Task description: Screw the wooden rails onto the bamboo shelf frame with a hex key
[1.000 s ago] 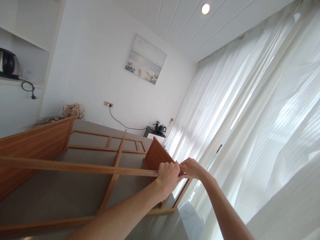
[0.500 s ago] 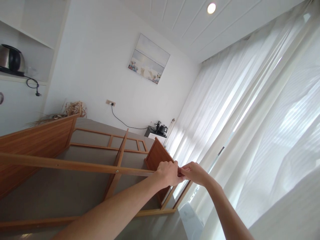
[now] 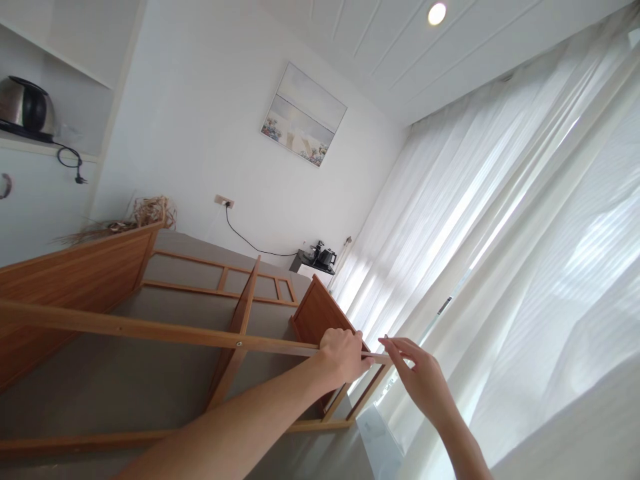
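Observation:
A wooden frame (image 3: 175, 331), with long rails, a middle divider (image 3: 245, 300) and solid end panels, lies across the grey surface. My left hand (image 3: 343, 353) is wrapped over the front rail near its right end, close to the right end panel (image 3: 320, 307). Just past it, my right hand (image 3: 420, 370) is apart from the rail, thumb and index finger pinched together. A tiny dark bit shows at those fingertips, too small to name. A round metal fastener (image 3: 239, 344) sits in the rail where the divider meets it.
White curtains (image 3: 500, 233) hang close on the right. Behind the frame, a black kettle (image 3: 327, 258) stands on a small cabinet, with a cord running to a wall socket (image 3: 224, 201). Dried stalks (image 3: 153, 212) lie at the back left. A steel kettle (image 3: 27, 107) stands on a shelf.
My right hand has moved away from my left hand to the right, its fingertips now clear of the rail. My left hand stays on the rail. The view has shifted slightly.

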### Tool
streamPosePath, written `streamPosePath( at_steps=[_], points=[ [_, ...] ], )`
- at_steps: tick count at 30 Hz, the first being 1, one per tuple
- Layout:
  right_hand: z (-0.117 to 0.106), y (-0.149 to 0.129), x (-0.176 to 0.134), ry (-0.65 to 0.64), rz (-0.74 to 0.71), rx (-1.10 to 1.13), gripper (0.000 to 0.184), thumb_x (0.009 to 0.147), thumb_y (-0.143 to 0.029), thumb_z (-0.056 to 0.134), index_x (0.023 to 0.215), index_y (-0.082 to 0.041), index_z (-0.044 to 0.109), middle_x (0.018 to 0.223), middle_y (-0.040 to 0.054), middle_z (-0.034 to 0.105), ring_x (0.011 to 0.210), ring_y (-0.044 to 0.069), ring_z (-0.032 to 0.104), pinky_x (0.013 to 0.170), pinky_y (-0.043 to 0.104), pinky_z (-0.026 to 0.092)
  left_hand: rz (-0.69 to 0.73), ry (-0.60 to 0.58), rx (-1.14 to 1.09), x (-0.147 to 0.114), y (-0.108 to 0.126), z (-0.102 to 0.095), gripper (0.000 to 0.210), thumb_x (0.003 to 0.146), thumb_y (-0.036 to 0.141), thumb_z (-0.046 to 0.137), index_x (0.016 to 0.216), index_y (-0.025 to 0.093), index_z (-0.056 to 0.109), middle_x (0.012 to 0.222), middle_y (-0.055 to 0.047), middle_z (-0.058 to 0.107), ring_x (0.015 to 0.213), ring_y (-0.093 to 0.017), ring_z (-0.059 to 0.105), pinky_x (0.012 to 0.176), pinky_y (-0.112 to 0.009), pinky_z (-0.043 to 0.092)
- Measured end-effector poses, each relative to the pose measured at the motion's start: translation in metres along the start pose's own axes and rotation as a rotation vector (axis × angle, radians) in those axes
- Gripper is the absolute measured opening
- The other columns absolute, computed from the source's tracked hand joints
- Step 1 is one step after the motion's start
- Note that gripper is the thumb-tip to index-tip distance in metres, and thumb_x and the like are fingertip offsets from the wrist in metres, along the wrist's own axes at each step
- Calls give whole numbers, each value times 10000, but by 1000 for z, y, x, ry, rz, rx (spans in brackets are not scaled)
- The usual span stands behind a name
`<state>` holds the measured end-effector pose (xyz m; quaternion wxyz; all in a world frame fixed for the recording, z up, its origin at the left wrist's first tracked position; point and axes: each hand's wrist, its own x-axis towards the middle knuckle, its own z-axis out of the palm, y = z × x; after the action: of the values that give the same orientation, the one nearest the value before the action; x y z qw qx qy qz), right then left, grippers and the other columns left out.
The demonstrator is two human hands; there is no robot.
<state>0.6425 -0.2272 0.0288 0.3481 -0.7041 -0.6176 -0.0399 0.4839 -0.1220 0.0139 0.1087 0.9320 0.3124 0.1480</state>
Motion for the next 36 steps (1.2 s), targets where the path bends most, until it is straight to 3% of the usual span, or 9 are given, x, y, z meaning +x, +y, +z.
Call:
streamPosePath(
  at_steps=[3,7,12,16,21,26,36],
  points=[
    [11,13,-25,39,68,5,453,929,-623,520,1087,-282,772,1040,56,769,885,218,727,782,289,574,8,32,-12,0,-1,2,674,941,654,418,1385,172,576,1107,-175,730,1005,-346,699,826,-465,568],
    [30,27,-47,46,184,60,501,912,-666,517,1079,-253,745,849,47,771,780,216,734,704,284,579,69,133,47,0,-3,5,645,960,650,390,1339,185,627,1351,-193,591,1212,-365,577,878,-480,558],
    [45,32,-58,123,246,147,483,896,-651,571,1116,-240,694,874,65,773,805,231,744,715,310,593,208,118,68,0,-7,8,499,1016,520,350,1290,234,653,1311,-132,626,1186,-336,590,873,-478,558],
    [59,26,-60,186,235,264,452,890,-634,599,1074,-230,683,1000,100,766,927,260,738,823,367,598,238,108,33,-1,-7,6,457,1021,467,352,1252,235,671,1236,-126,663,1078,-315,664,824,-445,567],
    [73,10,-50,256,196,407,458,912,-635,560,1037,-211,682,998,94,758,925,254,732,842,384,597,246,89,29,-3,-7,2,388,1001,383,388,1135,213,709,1211,-128,671,985,-294,711,794,-409,570],
    [75,1,-42,311,211,439,442,887,-632,590,985,-216,700,956,72,757,924,247,726,853,363,582,255,90,8,-2,-8,1,375,988,394,408,1137,222,706,1194,-123,683,995,-304,716,816,-417,571],
    [81,11,-45,316,245,467,447,866,-632,622,978,-205,697,933,70,751,907,249,725,876,388,573,295,84,20,-4,-11,2,358,990,358,394,1166,243,684,1248,-99,670,1023,-291,708,803,-403,574]
  ],
)
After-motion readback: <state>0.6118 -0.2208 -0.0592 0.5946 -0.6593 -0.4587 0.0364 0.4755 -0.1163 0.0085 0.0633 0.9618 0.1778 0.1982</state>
